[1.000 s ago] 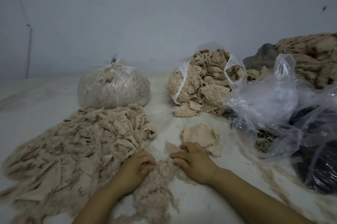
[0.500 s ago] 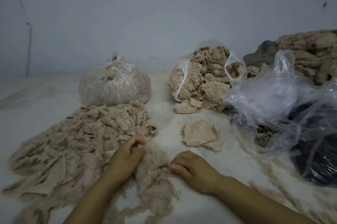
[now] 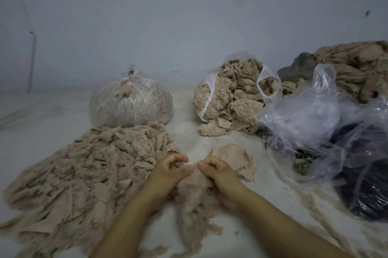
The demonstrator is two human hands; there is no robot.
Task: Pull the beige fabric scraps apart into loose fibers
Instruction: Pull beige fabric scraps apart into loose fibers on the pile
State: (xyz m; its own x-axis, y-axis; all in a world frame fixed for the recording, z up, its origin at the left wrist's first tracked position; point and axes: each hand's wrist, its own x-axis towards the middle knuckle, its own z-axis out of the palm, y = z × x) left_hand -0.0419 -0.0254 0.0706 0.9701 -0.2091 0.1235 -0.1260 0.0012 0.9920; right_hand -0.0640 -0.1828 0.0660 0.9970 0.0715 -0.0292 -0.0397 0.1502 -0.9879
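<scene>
hands: left (image 3: 168, 170), right (image 3: 218, 172) | pinching fiber clump (image 3: 194, 192) between them

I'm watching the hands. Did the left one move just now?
Yes. The left hand came right, off the scrap pile, to meet the right hand by the flat scrap.

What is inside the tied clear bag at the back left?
The tied clear bag shows pale beige fibrous material pressed against its plastic, filling it. Whether anything else lies deeper inside cannot be seen.
</scene>
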